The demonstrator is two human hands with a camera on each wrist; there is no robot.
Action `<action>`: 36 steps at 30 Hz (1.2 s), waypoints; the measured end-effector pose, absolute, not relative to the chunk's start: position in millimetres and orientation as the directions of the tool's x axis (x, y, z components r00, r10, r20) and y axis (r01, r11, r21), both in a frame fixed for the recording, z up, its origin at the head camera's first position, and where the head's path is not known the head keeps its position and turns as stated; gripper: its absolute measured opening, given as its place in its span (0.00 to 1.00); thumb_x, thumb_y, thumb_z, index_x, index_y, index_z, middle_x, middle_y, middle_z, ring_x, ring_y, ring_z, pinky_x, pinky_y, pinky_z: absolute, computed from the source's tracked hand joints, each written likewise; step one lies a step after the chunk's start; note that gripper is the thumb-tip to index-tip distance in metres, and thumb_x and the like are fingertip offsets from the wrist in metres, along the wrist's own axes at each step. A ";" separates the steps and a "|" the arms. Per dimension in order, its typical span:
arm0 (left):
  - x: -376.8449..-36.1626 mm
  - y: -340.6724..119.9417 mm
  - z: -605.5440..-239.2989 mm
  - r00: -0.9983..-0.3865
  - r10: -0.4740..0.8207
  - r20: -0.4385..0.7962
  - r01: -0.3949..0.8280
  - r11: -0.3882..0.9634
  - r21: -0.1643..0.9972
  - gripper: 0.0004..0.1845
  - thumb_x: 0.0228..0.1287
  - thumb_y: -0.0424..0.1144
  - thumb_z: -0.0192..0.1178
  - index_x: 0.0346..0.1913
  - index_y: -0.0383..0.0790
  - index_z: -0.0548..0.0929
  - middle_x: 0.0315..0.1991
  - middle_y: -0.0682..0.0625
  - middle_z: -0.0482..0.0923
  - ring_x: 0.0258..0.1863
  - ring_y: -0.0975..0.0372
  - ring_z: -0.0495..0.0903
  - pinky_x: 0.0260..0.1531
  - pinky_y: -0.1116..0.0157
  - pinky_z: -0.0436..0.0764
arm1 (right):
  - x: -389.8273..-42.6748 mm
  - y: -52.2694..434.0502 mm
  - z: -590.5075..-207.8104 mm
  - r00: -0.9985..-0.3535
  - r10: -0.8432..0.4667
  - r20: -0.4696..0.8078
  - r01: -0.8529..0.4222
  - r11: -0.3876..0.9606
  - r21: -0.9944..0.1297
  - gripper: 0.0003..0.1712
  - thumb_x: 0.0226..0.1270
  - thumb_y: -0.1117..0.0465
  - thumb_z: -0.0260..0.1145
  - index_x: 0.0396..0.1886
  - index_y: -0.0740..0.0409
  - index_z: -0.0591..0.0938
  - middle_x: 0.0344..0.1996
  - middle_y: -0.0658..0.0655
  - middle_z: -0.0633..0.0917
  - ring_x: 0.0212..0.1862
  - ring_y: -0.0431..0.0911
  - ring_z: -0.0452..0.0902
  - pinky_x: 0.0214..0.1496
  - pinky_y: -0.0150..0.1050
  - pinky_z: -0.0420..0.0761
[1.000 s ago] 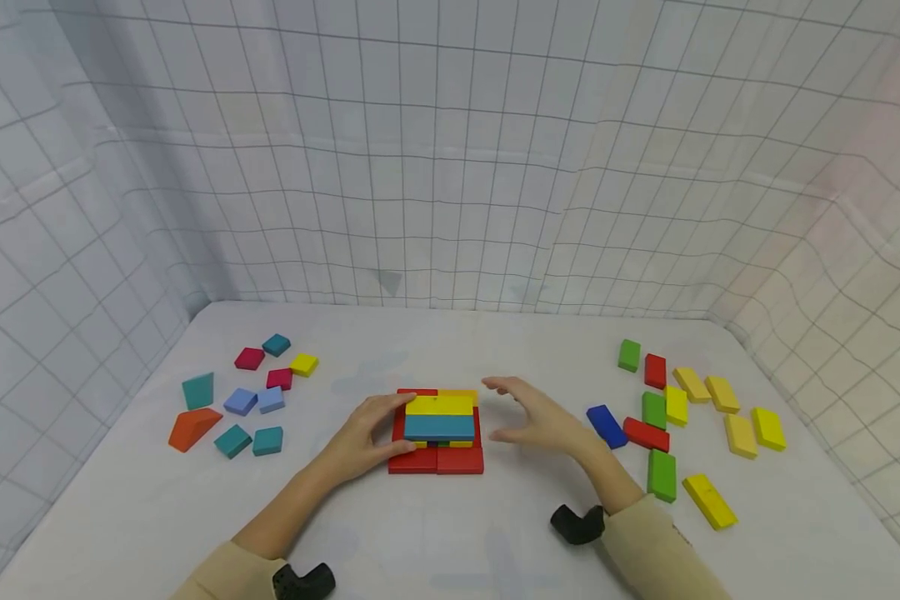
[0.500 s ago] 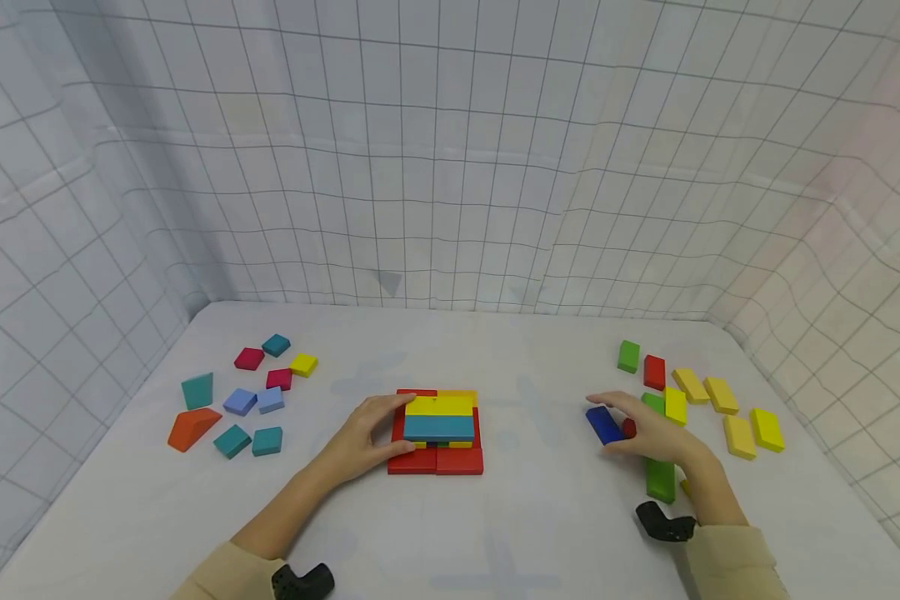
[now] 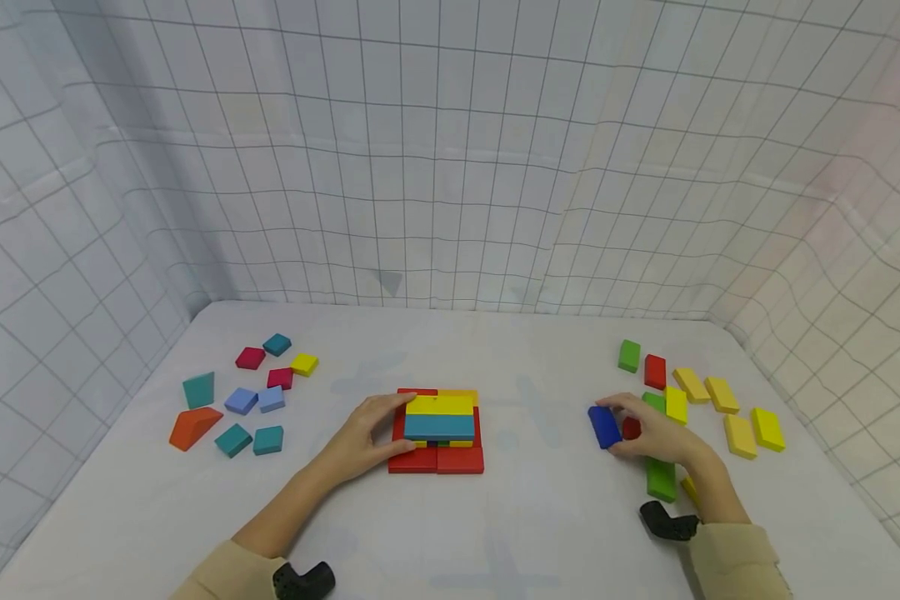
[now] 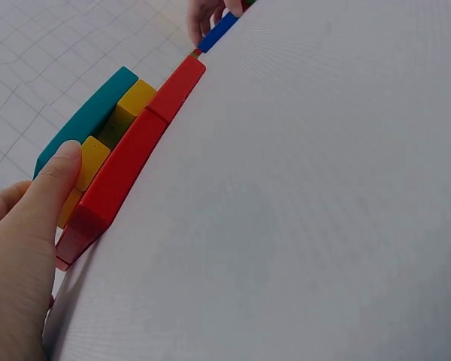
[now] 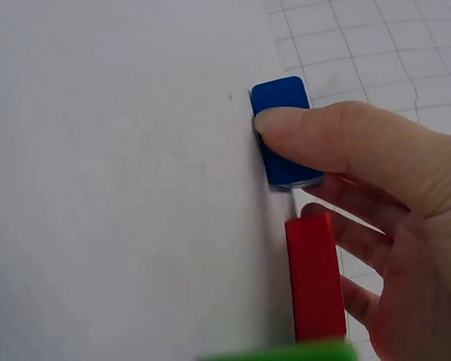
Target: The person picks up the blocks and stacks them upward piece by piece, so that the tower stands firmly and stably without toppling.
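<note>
A stack of flat blocks (image 3: 438,429) stands mid-table: red ones at the bottom, yellow above, a teal block (image 3: 439,427) on top. My left hand (image 3: 371,433) rests against the stack's left side, thumb on the yellow and red edges (image 4: 75,188). At the right, my right hand (image 3: 645,429) pinches a dark blue block (image 3: 604,426) between thumb and fingers; the thumb (image 5: 323,135) lies across the blue block (image 5: 282,128). A red block (image 5: 314,274) lies right beside it under my fingers.
Green, red and yellow blocks (image 3: 720,408) lie scattered around and beyond my right hand. Teal, blue, red, yellow and orange pieces (image 3: 243,392) sit at the table's left. Gridded white cloth walls (image 3: 450,167) close in the white table (image 3: 525,517) on three sides.
My right hand left the stack, swung right to the loose blocks and took hold of the dark blue block, tipping it up slightly. The left hand stayed on the stack.
</note>
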State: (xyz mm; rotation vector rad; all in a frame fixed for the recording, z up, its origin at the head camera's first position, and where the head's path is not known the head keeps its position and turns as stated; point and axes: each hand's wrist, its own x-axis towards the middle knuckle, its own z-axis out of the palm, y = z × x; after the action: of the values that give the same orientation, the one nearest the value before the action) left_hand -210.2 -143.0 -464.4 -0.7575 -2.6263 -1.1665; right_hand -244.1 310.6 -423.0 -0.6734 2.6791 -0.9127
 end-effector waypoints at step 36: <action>-211.7 -144.4 -463.7 -0.825 0.405 0.393 0.561 0.518 0.645 0.34 0.52 0.47 0.67 0.63 0.48 0.68 0.58 0.48 0.71 0.58 0.53 0.66 0.53 0.49 0.71 | -238.2 83.0 -405.2 -0.731 -0.655 0.192 -0.628 0.536 -0.564 0.32 0.51 0.50 0.70 0.55 0.54 0.72 0.49 0.52 0.74 0.52 0.45 0.67 0.53 0.47 0.64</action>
State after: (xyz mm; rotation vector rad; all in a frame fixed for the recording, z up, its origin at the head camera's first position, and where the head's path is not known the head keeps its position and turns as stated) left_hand -211.7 -144.4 -463.7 -0.8265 -2.5639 -1.1965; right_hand -238.2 83.0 -405.2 -1.1351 2.7151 -0.9705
